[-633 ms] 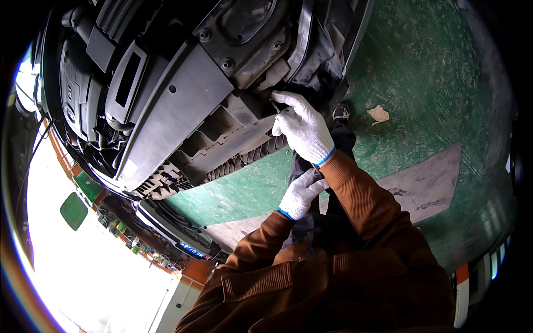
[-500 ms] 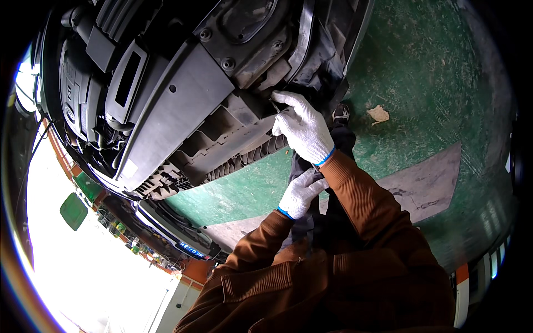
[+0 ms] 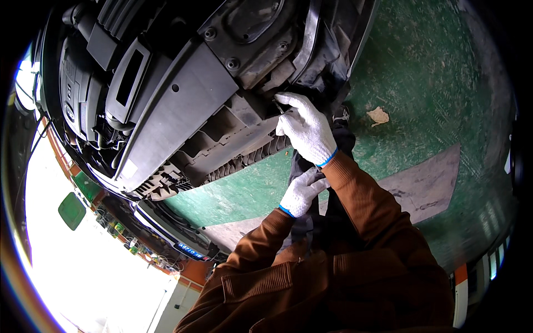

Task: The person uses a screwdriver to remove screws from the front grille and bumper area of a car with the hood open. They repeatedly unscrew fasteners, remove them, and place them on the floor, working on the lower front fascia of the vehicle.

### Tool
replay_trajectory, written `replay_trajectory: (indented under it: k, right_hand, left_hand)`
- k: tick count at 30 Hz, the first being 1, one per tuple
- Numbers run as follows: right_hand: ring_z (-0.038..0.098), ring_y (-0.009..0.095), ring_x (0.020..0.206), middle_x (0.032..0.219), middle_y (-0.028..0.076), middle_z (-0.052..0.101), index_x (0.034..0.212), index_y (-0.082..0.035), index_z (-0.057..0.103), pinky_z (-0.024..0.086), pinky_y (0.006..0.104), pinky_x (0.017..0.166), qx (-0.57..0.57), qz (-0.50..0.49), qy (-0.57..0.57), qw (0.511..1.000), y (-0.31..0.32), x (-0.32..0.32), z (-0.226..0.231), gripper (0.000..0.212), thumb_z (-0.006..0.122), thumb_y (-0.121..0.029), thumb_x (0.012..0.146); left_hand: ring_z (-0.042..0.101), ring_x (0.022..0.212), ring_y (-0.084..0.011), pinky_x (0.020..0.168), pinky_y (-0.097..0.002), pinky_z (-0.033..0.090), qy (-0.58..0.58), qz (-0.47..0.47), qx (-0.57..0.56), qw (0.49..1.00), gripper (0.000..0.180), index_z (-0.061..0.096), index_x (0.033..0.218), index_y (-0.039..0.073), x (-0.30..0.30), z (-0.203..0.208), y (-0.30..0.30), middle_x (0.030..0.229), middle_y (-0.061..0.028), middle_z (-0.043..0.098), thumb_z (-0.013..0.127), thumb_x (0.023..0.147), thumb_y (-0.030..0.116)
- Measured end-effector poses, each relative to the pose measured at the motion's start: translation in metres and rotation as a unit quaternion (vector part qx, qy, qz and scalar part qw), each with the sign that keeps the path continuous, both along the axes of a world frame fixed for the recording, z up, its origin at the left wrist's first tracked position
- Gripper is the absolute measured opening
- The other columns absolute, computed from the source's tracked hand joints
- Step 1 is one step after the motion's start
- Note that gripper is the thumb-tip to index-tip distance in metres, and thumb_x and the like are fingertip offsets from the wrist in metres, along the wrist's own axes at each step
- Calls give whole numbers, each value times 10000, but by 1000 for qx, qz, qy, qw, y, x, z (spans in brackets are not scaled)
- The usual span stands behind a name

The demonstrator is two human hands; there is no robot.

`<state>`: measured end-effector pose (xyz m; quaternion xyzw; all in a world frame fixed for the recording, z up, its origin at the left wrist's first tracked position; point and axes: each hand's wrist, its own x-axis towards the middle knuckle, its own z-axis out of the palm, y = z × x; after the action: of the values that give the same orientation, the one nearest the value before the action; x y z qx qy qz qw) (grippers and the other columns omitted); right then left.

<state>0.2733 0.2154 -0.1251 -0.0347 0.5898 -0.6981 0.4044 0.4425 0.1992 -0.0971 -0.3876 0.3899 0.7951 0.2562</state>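
Note:
My right hand [image 3: 307,129], in a white knit glove with a blue cuff edge, reaches to the front corner of a car with its bumper cover off. Thumb and fingers close on a thin, dark, rod-like piece [image 3: 279,106], just beside the dark bracket area; its kind and far end are too small to make out. Lower down, my left hand [image 3: 302,194], gloved alike, is near my right wrist and over my legs. Its thumb stands apart from the fingers, and nothing shows in it. The grey front crossmember cover [image 3: 180,100] extends left of my right hand.
An engine cover [image 3: 75,91] and air ducting lie in the bay at left. A ribbed black strip [image 3: 244,158] runs along the car's lower front. On the green floor [image 3: 422,83] is a pale scrap [image 3: 378,115]. Another car's front [image 3: 172,230] stands at lower left.
The view has shifted slightly, so the car and my right hand appear a little further right and lower. My right hand keeps its pinch; my left hand stays nearly in place.

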Motion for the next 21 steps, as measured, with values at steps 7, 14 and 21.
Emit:
replay_trajectory:
  k: [7, 14, 21]
  right_hand:
    - [697, 92, 798, 847, 54, 687, 1431, -47, 578, 580, 266, 786, -25, -22, -14, 999, -1, 6, -7, 411, 627, -22, 1024]
    - [691, 86, 797, 847, 53, 687, 1427, -48, 583, 584, 269, 785, -10, -3, -9, 1000, 1, 3, -4, 407, 633, -31, 1023]
    - [700, 103, 784, 839, 60, 694, 1421, -50, 584, 585, 269, 783, -6, -4, 6, 1000, 1, 0, -2, 402, 637, -37, 1023]
  left_hand:
    - [552, 1358, -203, 1170, -351, 421, 15, -30, -4, 999, 492, 492, 1500, -54, -2, 2, -3, 1461, -130, 620, 637, 1065, 124]
    - [553, 1353, -198, 1172, -355, 420, 20, -32, -6, 999, 474, 503, 1493, -44, -6, 6, -2, 1459, -114, 622, 630, 1067, 120]
    - [547, 1365, -194, 1173, -344, 412, 26, -28, -20, 999, 492, 503, 1487, -58, -6, 3, -1, 1463, -128, 620, 650, 1065, 147]
